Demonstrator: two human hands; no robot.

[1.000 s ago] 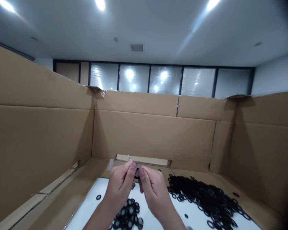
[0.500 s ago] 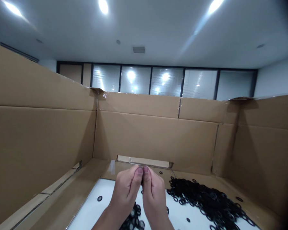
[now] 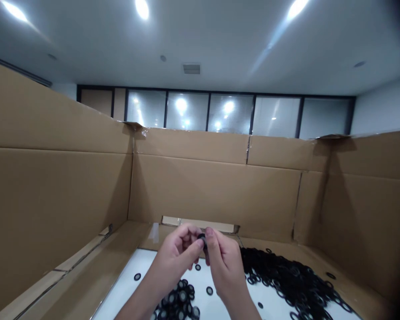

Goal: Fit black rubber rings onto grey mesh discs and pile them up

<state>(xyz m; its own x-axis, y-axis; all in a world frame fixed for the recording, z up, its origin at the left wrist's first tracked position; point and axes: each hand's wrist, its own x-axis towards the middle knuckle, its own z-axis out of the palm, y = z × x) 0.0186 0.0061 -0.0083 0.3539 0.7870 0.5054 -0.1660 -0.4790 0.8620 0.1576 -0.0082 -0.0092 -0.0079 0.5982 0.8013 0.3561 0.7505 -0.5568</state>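
Note:
Both my hands are raised above a white surface (image 3: 126, 284), low in the head view. My left hand (image 3: 178, 251) and my right hand (image 3: 224, 262) pinch a small black rubber ring (image 3: 202, 240) between their fingertips. Below my left wrist lies a heap of dark rings with grey centres (image 3: 178, 298). Loose single rings (image 3: 209, 290) rest on the white surface near my hands. A large tangled pile of thin black rubber rings (image 3: 286, 280) spreads to the right of my right hand.
Tall cardboard walls surround the work area: the back wall (image 3: 213, 191), the left wall (image 3: 53, 200) and the right wall (image 3: 363, 222). A folded cardboard flap (image 3: 200, 223) with tape sits at the back wall's foot. Frosted office windows stand beyond.
My hands have parted slightly and turned, and the ring now shows between the fingertips instead of being hidden by my pressed-together thumbs.

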